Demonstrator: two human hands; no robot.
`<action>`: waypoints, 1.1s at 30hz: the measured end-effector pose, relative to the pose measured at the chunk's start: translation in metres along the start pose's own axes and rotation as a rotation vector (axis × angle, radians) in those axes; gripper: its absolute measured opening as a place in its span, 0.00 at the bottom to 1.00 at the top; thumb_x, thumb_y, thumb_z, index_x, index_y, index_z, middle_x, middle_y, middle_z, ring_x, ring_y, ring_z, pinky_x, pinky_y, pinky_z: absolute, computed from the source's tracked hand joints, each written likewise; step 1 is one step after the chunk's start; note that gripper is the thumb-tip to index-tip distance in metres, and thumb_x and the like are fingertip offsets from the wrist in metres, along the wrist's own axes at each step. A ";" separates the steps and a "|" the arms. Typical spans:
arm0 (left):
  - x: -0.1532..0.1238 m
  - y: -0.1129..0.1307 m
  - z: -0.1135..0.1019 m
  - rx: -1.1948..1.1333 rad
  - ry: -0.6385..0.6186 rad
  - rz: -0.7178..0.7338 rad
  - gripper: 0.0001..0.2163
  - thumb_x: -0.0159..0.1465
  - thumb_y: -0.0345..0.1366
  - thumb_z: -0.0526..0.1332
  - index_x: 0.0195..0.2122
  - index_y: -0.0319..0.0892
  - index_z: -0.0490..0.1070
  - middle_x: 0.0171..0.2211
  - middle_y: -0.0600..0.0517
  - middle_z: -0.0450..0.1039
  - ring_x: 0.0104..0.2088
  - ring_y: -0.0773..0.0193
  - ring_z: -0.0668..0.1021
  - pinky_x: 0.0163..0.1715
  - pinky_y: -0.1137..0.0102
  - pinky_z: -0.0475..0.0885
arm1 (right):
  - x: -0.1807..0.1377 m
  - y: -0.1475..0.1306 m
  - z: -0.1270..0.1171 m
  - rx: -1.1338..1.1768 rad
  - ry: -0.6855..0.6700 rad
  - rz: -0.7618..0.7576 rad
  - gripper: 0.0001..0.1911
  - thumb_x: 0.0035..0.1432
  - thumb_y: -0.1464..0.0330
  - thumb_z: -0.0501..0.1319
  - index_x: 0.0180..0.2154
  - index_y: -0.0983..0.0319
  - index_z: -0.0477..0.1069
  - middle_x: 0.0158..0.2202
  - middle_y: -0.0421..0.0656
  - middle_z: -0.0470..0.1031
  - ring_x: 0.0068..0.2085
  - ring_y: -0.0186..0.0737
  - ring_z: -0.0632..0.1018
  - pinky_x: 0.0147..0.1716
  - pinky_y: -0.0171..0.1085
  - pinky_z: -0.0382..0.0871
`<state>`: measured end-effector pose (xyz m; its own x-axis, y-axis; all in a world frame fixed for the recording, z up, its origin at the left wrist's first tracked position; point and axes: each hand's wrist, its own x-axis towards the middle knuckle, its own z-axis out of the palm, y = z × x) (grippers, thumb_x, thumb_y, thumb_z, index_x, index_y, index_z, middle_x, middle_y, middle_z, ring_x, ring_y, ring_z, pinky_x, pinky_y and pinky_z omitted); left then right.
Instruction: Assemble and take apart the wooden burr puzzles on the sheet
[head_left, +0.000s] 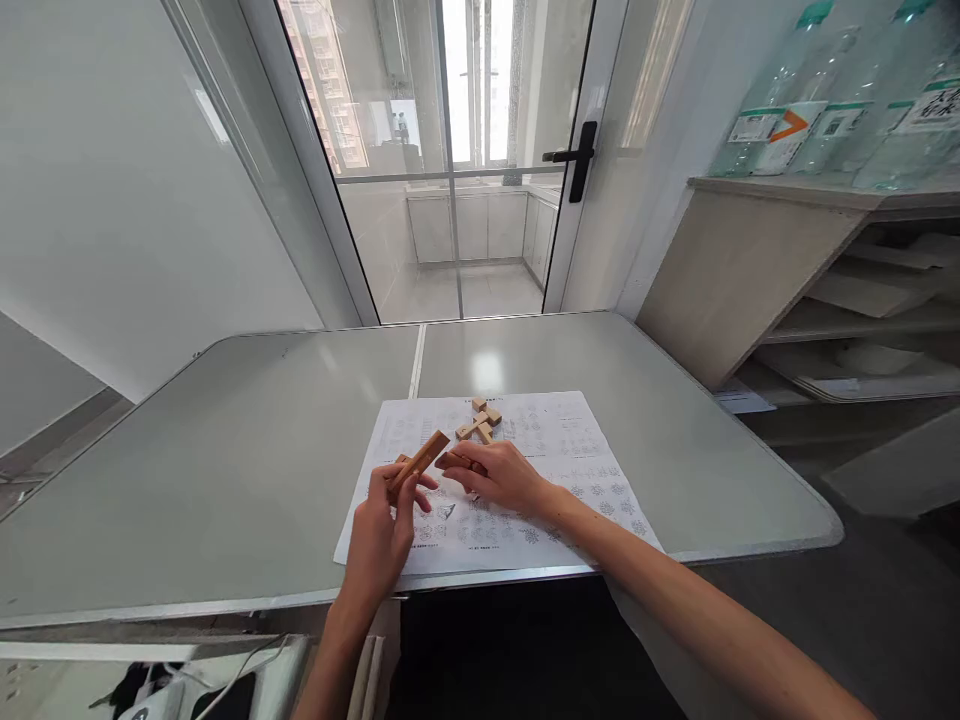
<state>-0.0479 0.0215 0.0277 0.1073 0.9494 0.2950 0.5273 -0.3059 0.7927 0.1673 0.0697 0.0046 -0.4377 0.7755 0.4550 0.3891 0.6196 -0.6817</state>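
My left hand (388, 512) grips brown wooden puzzle pieces (421, 462), with one long bar slanting up to the right from the fingers. Close beside it, my right hand (495, 475) is closed round another brown wooden piece (459, 461), mostly covered by the fingers. Both hands are above a printed paper sheet (600, 450) that carries small diagrams. Several pale wooden blocks (480, 422) lie in a loose heap on the sheet, just beyond my right hand. Whether the pieces in my left hand are joined cannot be made out.
The sheet lies on a grey-green table (225, 450) near its front edge. A glass door (487, 230) with a black handle stands behind the table. On the right, a shelf unit (772, 260) carries large plastic bottles (817, 120). Cables and a dark object are at lower left.
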 end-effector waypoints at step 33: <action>-0.010 0.011 0.034 -0.139 -0.031 -0.172 0.25 0.75 0.49 0.53 0.68 0.43 0.66 0.37 0.48 0.82 0.31 0.61 0.79 0.38 0.65 0.77 | 0.002 -0.005 -0.007 0.320 -0.142 0.179 0.11 0.70 0.60 0.59 0.36 0.59 0.67 0.22 0.31 0.60 0.23 0.32 0.62 0.25 0.34 0.54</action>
<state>-0.0145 0.0110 0.0153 0.0528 0.9895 0.1342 0.4191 -0.1439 0.8965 0.1706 0.0688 0.0130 -0.5019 0.8297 0.2442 0.2070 0.3894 -0.8975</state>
